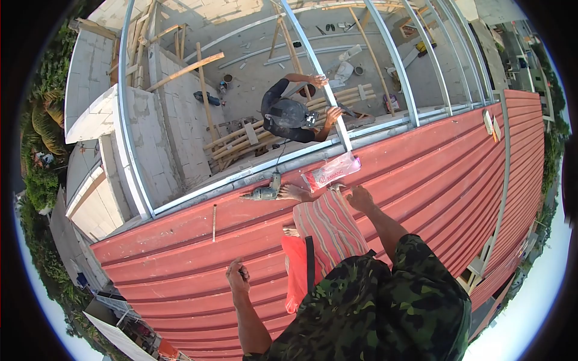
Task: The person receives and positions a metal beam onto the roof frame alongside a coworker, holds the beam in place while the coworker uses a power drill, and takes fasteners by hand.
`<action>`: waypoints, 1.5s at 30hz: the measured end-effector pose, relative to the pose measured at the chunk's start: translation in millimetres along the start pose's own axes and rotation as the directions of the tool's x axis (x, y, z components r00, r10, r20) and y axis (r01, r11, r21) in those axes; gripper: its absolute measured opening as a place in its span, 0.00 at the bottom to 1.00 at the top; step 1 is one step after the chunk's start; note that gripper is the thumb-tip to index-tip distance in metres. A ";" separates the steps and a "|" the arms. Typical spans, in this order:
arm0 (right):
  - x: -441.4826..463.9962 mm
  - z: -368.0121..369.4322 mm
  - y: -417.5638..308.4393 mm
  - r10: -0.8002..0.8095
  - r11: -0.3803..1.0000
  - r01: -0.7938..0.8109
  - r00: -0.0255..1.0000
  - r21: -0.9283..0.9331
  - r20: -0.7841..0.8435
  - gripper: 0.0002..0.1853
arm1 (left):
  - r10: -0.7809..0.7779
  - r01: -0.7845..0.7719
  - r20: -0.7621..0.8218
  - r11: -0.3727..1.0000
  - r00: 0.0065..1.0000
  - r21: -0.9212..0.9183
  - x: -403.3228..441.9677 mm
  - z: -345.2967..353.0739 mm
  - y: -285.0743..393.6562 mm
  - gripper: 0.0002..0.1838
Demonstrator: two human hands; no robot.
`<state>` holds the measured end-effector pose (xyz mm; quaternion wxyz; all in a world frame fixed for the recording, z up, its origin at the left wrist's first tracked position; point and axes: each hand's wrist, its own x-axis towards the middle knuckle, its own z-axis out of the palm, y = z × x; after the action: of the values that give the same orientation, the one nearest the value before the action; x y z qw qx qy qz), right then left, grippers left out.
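My left hand is curled above the red ribbed roof, with a small dark thing at its fingers that I cannot make out. Further forward, my right hand is closed beside a small metal tool head; whether it grips that tool is unclear. A drill lies by my foot near the roof edge. Just ahead of my right hand is a clear plastic packet with red print. A threaded rod or long bit rests on the roof to the left.
Below the roof edge, a co-worker in a dark cap has both hands on a metal beam. More metal beams span the open structure. Wooden poles and block walls stand beneath. Small pieces lie at the right.
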<state>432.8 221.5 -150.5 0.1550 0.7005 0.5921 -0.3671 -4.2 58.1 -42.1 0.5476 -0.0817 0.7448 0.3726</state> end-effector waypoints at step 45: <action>-101.0 43.5 38.4 -0.026 0.998 0.024 0.999 -0.059 -0.026 0.22 | 0.010 -0.004 0.045 0.993 0.999 -0.116 -20.2 -83.9 -120.5 0.14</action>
<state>451.6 111.1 -118.1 0.1631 0.6930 0.6133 -0.3421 4.2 -87.2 -70.2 0.5573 -0.1022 0.7097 0.4187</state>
